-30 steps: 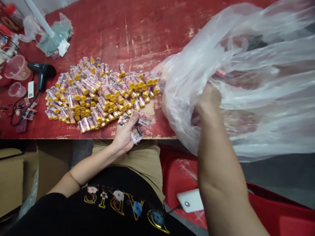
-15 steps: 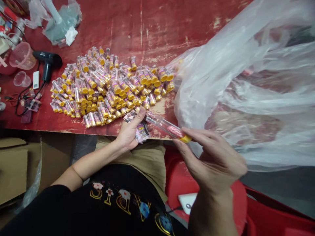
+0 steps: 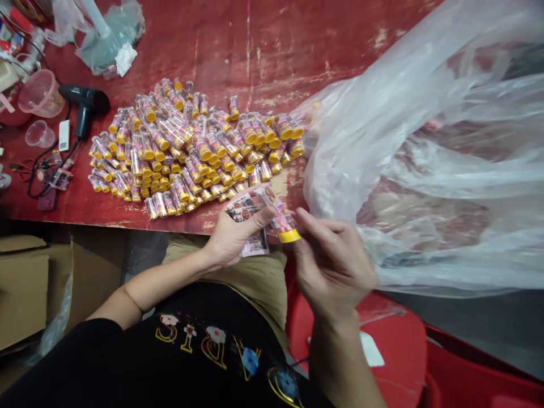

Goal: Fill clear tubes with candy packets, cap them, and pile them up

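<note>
My left hand [image 3: 232, 232] is closed round a small stack of printed cards [image 3: 257, 243] at the table's front edge. A clear plastic tube [image 3: 280, 215] with pink print stands tilted against its thumb, the yellow cap [image 3: 289, 236] towards me. My right hand [image 3: 334, 263] is just right of that cap, thumb and forefinger apart. Motion blur hides whether its fingertips touch the tube. Beyond both hands lies a heap of similar tubes [image 3: 170, 133] with yellow caps.
A large translucent plastic bag [image 3: 352, 147] covers the right of the red table [image 3: 289, 45]. At the left are a black heat gun [image 3: 85, 102], a pink basket [image 3: 40, 93] and cables. A red stool [image 3: 395, 340] and cardboard box [image 3: 23, 300] stand below.
The tube has swung from slanting right to pointing towards me, and has moved left against my left hand. My right hand has moved left and its fingers have come off the cap.
</note>
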Demonstrator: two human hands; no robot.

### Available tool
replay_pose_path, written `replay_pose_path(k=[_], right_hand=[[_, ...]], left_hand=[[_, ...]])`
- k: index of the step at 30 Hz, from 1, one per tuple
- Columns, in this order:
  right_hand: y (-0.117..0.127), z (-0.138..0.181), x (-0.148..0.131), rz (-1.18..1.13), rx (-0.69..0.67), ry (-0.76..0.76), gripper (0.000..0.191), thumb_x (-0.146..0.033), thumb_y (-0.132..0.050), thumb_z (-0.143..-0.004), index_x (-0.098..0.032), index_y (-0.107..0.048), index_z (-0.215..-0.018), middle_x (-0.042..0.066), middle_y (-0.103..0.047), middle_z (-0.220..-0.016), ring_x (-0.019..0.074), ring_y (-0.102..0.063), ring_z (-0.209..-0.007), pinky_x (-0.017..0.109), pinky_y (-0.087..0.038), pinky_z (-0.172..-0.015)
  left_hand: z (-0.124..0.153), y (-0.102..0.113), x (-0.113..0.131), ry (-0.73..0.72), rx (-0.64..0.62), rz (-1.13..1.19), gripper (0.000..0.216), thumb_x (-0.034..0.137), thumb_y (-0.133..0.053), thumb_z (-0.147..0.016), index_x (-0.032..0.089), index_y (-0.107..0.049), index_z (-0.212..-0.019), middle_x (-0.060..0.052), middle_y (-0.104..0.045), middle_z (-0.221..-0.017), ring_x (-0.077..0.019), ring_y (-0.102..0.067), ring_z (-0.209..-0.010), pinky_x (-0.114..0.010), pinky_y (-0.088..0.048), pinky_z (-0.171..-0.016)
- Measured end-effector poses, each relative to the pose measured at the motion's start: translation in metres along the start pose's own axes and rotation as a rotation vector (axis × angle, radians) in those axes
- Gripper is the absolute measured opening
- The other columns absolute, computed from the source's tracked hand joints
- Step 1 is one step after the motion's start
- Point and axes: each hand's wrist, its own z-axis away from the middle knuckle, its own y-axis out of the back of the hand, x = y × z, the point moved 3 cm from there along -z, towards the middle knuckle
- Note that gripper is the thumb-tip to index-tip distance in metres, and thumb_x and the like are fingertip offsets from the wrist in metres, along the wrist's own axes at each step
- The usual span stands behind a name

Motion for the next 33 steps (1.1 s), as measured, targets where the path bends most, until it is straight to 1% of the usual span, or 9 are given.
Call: replay_pose_path(k=[7,12,17,21,25,27,30,32,33], right_hand=[[-0.011,0.001,-0.004,0.086,0.181,-0.024,0.057,-0.005,-0.081,-0.084,-0.039,-0.077,-0.130,0.000,-0.066,-0.083,0.0104,-0.057,-0.069,0.023,-0.045,-0.060],[-0.013,0.003,-0.003,0.083,0.226,-0.009,0.047,-0.007,-0.082,-0.084,-0.035,-0.081,-0.121,0.000,-0.067,-0.081,0.0103,-0.058,-0.068,0.024,-0.046,-0.059],[-0.024,-0.005,0.009,0.046,0.238,-0.090,0.026,-0.016,-0.080,-0.089,-0.029,-0.085,-0.111,0.001,-0.066,-0.082,0.0119,-0.061,-0.071,0.025,-0.049,-0.062],[-0.061,-0.048,0.050,0.011,0.285,-0.112,0.016,-0.029,-0.075,-0.093,-0.023,-0.085,-0.104,0.003,-0.065,-0.083,0.0152,-0.064,-0.077,0.031,-0.055,-0.070],[-0.117,-0.098,0.083,0.019,0.145,-0.092,0.017,-0.029,-0.070,-0.094,-0.022,-0.083,-0.102,0.004,-0.064,-0.086,0.0180,-0.063,-0.085,0.036,-0.057,-0.082],[-0.127,-0.110,0.087,0.029,0.013,-0.048,0.015,-0.025,-0.071,-0.092,-0.024,-0.082,-0.102,0.005,-0.066,-0.090,0.0184,-0.064,-0.088,0.037,-0.058,-0.085],[-0.090,-0.113,0.094,0.069,-0.018,-0.034,0.028,-0.022,-0.069,-0.093,-0.026,-0.078,-0.119,0.006,-0.071,-0.107,0.0188,-0.068,-0.095,0.037,-0.058,-0.087],[-0.037,-0.117,0.112,0.198,0.107,-0.130,0.027,-0.022,-0.063,-0.096,-0.021,-0.076,-0.119,0.009,-0.072,-0.110,0.0202,-0.069,-0.100,0.036,-0.056,-0.086],[-0.009,-0.122,0.125,0.292,0.163,-0.192,0.020,-0.021,-0.061,-0.096,-0.018,-0.078,-0.107,0.010,-0.072,-0.104,0.0211,-0.069,-0.101,0.036,-0.054,-0.085]], left_hand=[[0.006,0.000,-0.006,0.098,-0.059,-0.031,0.095,0.058,-0.100,-0.053,0.025,-0.067,-0.136,0.003,-0.069,-0.077,-0.0145,-0.066,-0.063,-0.028,-0.057,-0.061],[0.004,0.002,-0.004,0.089,-0.060,-0.015,0.088,0.055,-0.101,-0.052,0.023,-0.069,-0.127,0.004,-0.069,-0.074,-0.0131,-0.065,-0.059,-0.025,-0.057,-0.057],[-0.006,0.007,-0.006,0.161,-0.003,0.054,0.071,0.046,-0.097,-0.068,0.019,-0.069,-0.126,-0.004,-0.078,-0.091,-0.0186,-0.075,-0.071,-0.032,-0.065,-0.070],[-0.016,0.015,-0.006,0.239,0.162,0.155,0.035,0.028,-0.066,-0.101,0.013,-0.065,-0.132,-0.016,-0.079,-0.115,-0.0278,-0.079,-0.104,-0.043,-0.065,-0.093],[-0.017,0.023,-0.002,0.216,0.206,0.190,0.033,0.012,-0.058,-0.102,0.011,-0.063,-0.135,-0.019,-0.078,-0.121,-0.0290,-0.074,-0.121,-0.044,-0.062,-0.100],[-0.016,0.028,0.002,0.184,0.213,0.187,0.030,0.014,-0.063,-0.100,0.012,-0.066,-0.129,-0.017,-0.079,-0.119,-0.0280,-0.075,-0.119,-0.041,-0.064,-0.097],[-0.016,0.035,0.006,0.170,0.244,0.157,0.014,0.018,-0.069,-0.098,0.012,-0.070,-0.111,-0.013,-0.081,-0.105,-0.0227,-0.080,-0.101,-0.032,-0.066,-0.084],[-0.018,0.037,0.006,0.197,0.269,0.127,0.008,0.019,-0.072,-0.096,0.012,-0.071,-0.099,-0.010,-0.080,-0.094,-0.0192,-0.080,-0.088,-0.027,-0.066,-0.077],[-0.020,0.036,0.004,0.214,0.273,0.112,0.009,0.020,-0.074,-0.095,0.011,-0.071,-0.095,-0.009,-0.079,-0.089,-0.0182,-0.080,-0.084,-0.026,-0.065,-0.075]])
